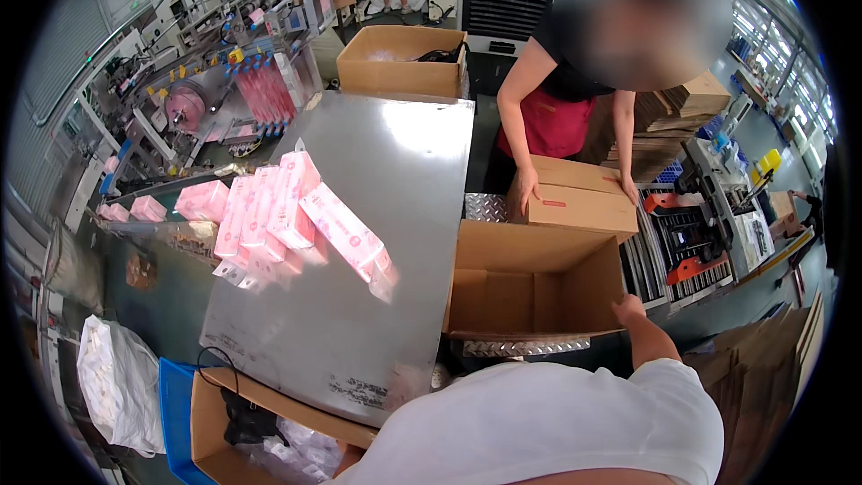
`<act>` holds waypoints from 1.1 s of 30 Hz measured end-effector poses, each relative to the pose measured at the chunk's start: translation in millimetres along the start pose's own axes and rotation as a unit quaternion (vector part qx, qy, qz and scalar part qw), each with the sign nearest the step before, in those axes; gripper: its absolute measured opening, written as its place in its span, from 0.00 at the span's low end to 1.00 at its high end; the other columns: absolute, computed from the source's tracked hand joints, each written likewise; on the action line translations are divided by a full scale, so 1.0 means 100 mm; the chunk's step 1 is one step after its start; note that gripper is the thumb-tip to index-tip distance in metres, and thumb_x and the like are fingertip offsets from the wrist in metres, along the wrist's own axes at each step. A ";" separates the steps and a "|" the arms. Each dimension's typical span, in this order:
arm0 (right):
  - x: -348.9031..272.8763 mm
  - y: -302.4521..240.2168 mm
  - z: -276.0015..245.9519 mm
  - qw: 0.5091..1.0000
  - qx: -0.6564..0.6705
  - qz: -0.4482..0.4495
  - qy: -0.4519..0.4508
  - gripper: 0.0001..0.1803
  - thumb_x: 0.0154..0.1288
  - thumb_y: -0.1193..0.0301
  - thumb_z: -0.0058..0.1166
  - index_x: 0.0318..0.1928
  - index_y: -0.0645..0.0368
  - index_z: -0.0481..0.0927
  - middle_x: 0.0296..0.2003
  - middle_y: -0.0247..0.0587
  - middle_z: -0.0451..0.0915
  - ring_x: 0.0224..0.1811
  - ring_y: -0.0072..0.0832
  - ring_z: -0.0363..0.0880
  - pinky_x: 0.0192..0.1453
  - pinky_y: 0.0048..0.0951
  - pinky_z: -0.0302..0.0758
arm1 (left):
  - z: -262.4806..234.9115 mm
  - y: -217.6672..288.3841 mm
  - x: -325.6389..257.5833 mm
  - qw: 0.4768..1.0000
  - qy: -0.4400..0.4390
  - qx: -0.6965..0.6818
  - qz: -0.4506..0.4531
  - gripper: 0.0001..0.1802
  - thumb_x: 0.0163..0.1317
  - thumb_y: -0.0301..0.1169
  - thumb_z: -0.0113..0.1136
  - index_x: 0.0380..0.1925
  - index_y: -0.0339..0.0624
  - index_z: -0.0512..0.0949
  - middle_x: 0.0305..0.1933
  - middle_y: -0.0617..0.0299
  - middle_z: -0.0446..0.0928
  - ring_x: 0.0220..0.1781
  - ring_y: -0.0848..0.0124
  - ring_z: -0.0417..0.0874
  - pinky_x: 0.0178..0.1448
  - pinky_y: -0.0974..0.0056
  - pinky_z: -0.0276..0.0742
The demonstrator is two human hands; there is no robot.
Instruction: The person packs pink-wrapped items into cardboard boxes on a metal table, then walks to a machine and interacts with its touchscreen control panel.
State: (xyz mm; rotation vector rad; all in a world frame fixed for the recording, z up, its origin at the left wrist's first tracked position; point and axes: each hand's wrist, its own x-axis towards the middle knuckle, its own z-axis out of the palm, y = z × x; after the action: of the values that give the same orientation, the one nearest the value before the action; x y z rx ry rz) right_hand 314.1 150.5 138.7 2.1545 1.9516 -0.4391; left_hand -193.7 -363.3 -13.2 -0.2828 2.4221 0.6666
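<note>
My right hand is closed at the right near corner of an open, empty cardboard box, its fingers gripping the edge. Low in the view, my left hand reaches down beside a carton of clear plastic bags; the carton's rim and my white shirt hide its fingers. Left of the open box, several pink wrapped packs, apparently tissues, lie on a metal table. Across from me, a co-worker has both hands on a closed cardboard box.
More pink packs sit on a conveyor at a machine on the left. A roller conveyor with a black-and-orange device stands right. Flat cardboard leans at lower right. A large carton stands behind the table.
</note>
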 end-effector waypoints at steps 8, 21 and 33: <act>0.16 0.27 0.21 0.994 0.083 -0.067 0.017 0.23 0.61 0.57 0.58 0.51 0.59 0.82 0.46 0.56 0.83 0.52 0.52 0.80 0.57 0.48 0.77 | 0.08 0.40 -0.11 0.998 -0.012 0.017 0.053 0.19 0.66 0.42 0.52 0.51 0.47 0.80 0.55 0.57 0.76 0.58 0.60 0.75 0.57 0.55 0.69; 0.21 0.39 0.18 0.991 0.111 -0.067 -0.005 0.22 0.62 0.52 0.55 0.43 0.59 0.84 0.42 0.55 0.84 0.50 0.52 0.81 0.53 0.48 0.77 | 1.13 1.65 -0.65 0.971 -0.094 0.059 0.211 0.14 0.65 0.40 0.55 0.45 0.49 0.81 0.47 0.60 0.78 0.49 0.62 0.78 0.47 0.55 0.71; 0.19 0.32 -0.09 0.985 0.149 -0.081 -0.037 0.21 0.63 0.54 0.55 0.37 0.62 0.82 0.37 0.58 0.83 0.44 0.53 0.81 0.49 0.48 0.77 | 0.51 1.48 -0.53 0.979 0.010 0.043 0.200 0.09 0.64 0.38 0.58 0.40 0.50 0.82 0.40 0.63 0.79 0.42 0.65 0.80 0.38 0.55 0.73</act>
State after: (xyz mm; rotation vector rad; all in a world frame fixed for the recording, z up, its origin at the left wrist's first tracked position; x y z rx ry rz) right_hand 348.5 168.1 138.7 2.1135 2.1446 -0.8786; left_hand -177.6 -208.5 42.3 0.2426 2.5413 0.7276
